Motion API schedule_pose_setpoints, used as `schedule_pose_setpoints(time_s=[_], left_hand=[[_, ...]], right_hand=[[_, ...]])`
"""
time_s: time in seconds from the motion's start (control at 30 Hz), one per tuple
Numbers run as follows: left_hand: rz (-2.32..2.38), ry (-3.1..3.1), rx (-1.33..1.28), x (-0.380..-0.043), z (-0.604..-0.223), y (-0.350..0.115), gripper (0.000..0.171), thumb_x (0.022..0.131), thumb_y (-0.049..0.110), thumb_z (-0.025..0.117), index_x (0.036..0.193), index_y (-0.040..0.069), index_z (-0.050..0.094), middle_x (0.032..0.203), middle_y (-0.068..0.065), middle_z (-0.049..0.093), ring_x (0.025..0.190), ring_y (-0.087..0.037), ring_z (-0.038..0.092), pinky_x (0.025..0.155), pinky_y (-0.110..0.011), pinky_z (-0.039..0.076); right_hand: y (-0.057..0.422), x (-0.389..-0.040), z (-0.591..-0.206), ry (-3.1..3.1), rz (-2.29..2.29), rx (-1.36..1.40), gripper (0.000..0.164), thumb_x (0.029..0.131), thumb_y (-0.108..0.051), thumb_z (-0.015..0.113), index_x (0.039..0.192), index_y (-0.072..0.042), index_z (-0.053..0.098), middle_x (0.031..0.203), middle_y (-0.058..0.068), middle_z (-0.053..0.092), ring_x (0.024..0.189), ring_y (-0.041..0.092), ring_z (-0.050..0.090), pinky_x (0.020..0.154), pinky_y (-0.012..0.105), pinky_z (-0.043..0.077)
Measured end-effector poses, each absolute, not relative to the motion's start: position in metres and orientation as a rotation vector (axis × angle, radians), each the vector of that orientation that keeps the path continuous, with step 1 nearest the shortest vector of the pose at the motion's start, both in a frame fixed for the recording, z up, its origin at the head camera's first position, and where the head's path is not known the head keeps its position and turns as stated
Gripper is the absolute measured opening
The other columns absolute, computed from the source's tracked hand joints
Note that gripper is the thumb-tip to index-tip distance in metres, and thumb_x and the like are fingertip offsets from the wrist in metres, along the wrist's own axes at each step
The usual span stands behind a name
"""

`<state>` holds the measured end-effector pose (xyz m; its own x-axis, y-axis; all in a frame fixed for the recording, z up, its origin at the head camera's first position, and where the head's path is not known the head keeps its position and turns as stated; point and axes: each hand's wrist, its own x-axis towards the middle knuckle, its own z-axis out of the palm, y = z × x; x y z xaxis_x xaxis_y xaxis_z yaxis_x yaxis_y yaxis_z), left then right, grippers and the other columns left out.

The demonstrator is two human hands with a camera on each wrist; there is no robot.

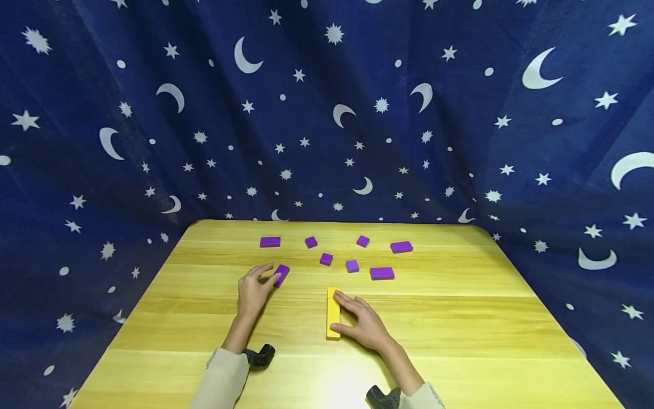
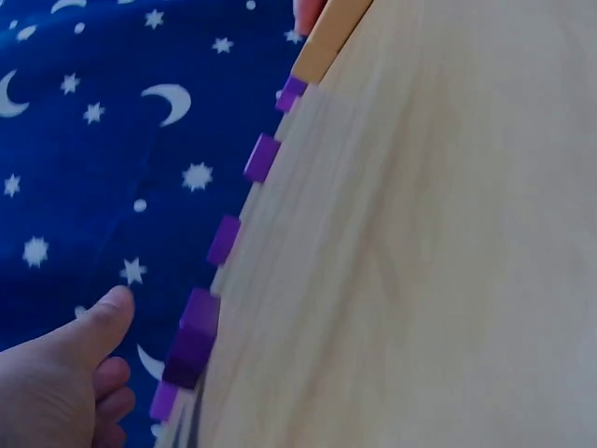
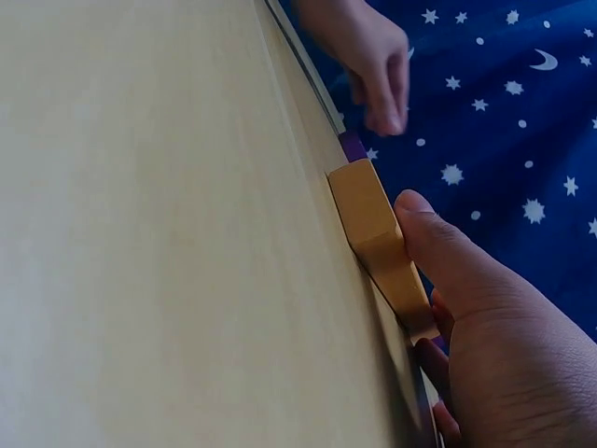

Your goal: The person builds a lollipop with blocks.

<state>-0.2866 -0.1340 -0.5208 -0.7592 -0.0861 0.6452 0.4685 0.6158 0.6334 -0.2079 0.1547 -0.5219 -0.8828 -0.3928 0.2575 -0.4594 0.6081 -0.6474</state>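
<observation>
In the head view, my left hand (image 1: 251, 292) hovers at a purple rectangular block (image 1: 281, 275) on the left of the table, its thumb overlapping the block's near side. The left wrist view shows a gap between the thumb (image 2: 110, 322) and the nearby purple block (image 2: 193, 338). Near the table's middle, my right hand (image 1: 365, 324) rests its thumb and fingertips along the right side of a long yellow block (image 1: 332, 318). A seam crosses near its far end, where a short yellow piece (image 1: 331, 292) lines up with it. Its near end shows in the right wrist view.
Farther back lie small purple blocks (image 1: 326, 259) and longer purple ones (image 1: 382, 274), several in all, spread apart. The wooden table (image 1: 460, 341) ends at a dark blue curtain (image 1: 317, 113) with moons and stars. Each wrist wears a black device (image 1: 261, 355).
</observation>
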Motion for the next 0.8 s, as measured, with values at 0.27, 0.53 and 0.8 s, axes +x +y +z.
schedule_pose_setpoints(time_s=[0.27,0.53,0.8], left_hand=[[-1.143,-2.328,-0.228,-0.277,-0.531,-0.150,0.048,0.067,0.021,0.083,0.106,-0.004,0.067,0.099,-0.019,0.067,0.086,-0.032,0.065,0.076,-0.044,0.053],[-1.133,-2.338,-0.204,-0.273,-0.533,-0.138,0.044,0.066,0.019,0.084,0.099,-0.006,0.069,0.091,-0.019,0.067,0.077,-0.028,0.066,0.065,-0.036,0.056],[-1.042,-2.360,-0.195,-0.277,-0.533,-0.135,0.037,0.068,0.020,0.083,0.095,-0.003,0.071,0.086,-0.015,0.066,0.072,-0.025,0.064,0.062,-0.036,0.056]], right_hand=[[0.155,-0.207,-0.522,-2.740,1.142,0.709,0.072,0.078,-0.049,0.067,0.138,-0.016,0.046,0.142,-0.007,0.039,0.130,0.031,0.033,0.110,0.045,0.020],[0.156,-0.206,-0.524,-2.735,1.146,0.717,0.071,0.078,-0.050,0.067,0.137,-0.015,0.047,0.142,-0.006,0.040,0.130,0.028,0.034,0.110,0.044,0.020],[0.156,-0.208,-0.525,-2.723,1.135,0.741,0.070,0.079,-0.050,0.065,0.136,-0.014,0.047,0.142,-0.006,0.039,0.130,0.026,0.035,0.110,0.044,0.019]])
